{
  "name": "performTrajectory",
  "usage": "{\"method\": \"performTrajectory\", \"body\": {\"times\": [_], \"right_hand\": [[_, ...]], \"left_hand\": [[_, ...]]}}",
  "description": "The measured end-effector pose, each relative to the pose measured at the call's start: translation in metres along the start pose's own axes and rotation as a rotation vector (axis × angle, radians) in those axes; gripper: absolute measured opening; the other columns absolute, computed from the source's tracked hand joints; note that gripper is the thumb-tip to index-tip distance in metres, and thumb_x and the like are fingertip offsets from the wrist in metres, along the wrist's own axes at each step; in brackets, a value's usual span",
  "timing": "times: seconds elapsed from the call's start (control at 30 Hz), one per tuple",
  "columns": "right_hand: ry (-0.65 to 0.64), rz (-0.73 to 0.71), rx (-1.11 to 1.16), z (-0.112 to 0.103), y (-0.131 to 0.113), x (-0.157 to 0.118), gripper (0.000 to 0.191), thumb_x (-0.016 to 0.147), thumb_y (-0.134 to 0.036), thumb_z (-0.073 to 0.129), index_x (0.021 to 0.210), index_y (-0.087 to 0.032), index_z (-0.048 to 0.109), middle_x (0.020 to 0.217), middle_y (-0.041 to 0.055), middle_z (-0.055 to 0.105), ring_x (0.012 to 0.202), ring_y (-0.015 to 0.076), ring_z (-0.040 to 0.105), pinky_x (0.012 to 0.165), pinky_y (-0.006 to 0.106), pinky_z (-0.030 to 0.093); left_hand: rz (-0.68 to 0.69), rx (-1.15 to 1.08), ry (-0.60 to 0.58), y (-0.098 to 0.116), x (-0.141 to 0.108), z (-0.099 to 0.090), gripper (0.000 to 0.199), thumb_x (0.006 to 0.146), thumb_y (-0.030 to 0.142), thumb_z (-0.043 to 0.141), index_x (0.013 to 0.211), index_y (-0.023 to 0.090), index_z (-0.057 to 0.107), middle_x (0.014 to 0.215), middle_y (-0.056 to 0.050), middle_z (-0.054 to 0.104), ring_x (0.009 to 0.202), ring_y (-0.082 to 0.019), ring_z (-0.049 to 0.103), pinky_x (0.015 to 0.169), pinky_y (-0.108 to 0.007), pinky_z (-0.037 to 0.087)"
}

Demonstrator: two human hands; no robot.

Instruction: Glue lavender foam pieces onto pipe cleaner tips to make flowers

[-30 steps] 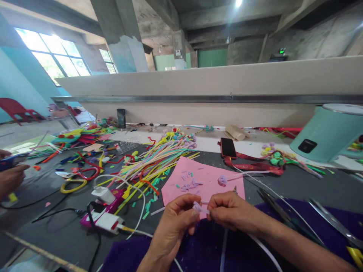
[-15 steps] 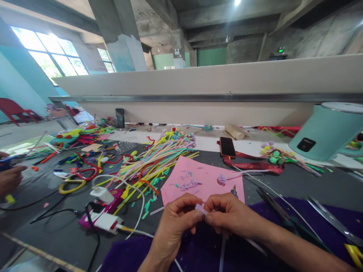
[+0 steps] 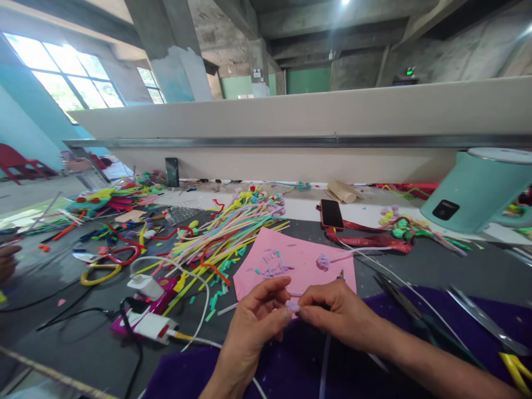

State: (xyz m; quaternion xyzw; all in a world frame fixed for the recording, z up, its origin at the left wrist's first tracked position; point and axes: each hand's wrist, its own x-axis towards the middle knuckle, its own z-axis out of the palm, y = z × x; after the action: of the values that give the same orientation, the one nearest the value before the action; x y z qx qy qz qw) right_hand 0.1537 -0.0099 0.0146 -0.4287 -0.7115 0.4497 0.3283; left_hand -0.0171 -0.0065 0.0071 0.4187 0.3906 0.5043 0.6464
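Concrete room (image 3: 366,50) surrounds the dark table (image 3: 166,244); both hands (image 3: 260,321) pinch a lilac piece (image 3: 292,306).

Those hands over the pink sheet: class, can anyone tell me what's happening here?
The left hand and right hand hold a small lilac fuzzy piece between their fingertips, near the front edge of the pink sheet. On the sheet lie short lilac and green snippets and a lilac knot on a stem. Beyond, to the left, sits a bundle of coloured stems. A phone on a red strap lies past the sheet. At the far left, part of another person's hand shows.
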Motion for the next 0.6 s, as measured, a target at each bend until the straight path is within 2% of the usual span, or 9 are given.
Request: {"method": "performTrajectory", "body": {"times": [0.1, 0.17, 0.3, 0.43, 0.6], "right_hand": [[0.076, -0.043, -0.060, 0.001, -0.001, 0.000, 0.016, 0.079, -0.016, 0.051, 0.066, -0.014, 0.061, 0.051, -0.0052, 0.045, 0.047, 0.0064, 0.039, 0.045, 0.018, 0.028], [0.114, -0.006, -0.029, 0.002, -0.001, 0.001, 0.016, 0.079, -0.019, 0.051, 0.067, -0.014, 0.060, 0.049, -0.0050, 0.047, 0.045, 0.0064, 0.040, 0.044, 0.017, 0.029], [0.085, 0.133, 0.211, 0.002, 0.001, 0.003, 0.020, 0.081, -0.030, 0.051, 0.070, -0.015, 0.056, 0.050, -0.0043, 0.051, 0.038, 0.0062, 0.041, 0.040, 0.017, 0.030], [0.101, 0.146, 0.431, 0.001, 0.003, 0.007, 0.023, 0.078, -0.036, 0.056, 0.069, -0.015, 0.058, 0.056, -0.0031, 0.054, 0.044, 0.0066, 0.044, 0.042, 0.018, 0.029], [0.119, 0.159, 0.541, -0.002, 0.000, 0.008, 0.023, 0.075, -0.036, 0.060, 0.071, -0.014, 0.063, 0.062, -0.0012, 0.057, 0.052, 0.0086, 0.047, 0.049, 0.019, 0.032]], "left_hand": [[-0.004, -0.020, 0.073, 0.003, 0.002, 0.000, 0.019, 0.068, 0.027, 0.067, 0.083, 0.016, 0.065, 0.068, -0.001, 0.059, 0.048, -0.006, 0.046, 0.039, -0.015, 0.035], [-0.036, -0.059, 0.084, 0.003, 0.003, -0.001, 0.013, 0.072, 0.029, 0.063, 0.073, 0.016, 0.062, 0.061, 0.002, 0.056, 0.046, -0.006, 0.044, 0.038, -0.014, 0.033], [-0.118, -0.093, 0.038, -0.002, 0.005, -0.001, 0.019, 0.076, 0.032, 0.059, 0.066, 0.016, 0.055, 0.054, 0.005, 0.050, 0.041, -0.004, 0.039, 0.037, -0.014, 0.028], [-0.116, -0.012, -0.010, -0.011, 0.005, -0.001, 0.024, 0.076, 0.033, 0.059, 0.061, 0.016, 0.051, 0.047, 0.006, 0.046, 0.036, -0.003, 0.033, 0.035, -0.015, 0.021], [-0.090, -0.014, -0.035, -0.015, 0.004, 0.000, 0.039, 0.079, 0.041, 0.052, 0.050, 0.016, 0.045, 0.042, 0.006, 0.038, 0.035, -0.004, 0.031, 0.034, -0.017, 0.019]]}}
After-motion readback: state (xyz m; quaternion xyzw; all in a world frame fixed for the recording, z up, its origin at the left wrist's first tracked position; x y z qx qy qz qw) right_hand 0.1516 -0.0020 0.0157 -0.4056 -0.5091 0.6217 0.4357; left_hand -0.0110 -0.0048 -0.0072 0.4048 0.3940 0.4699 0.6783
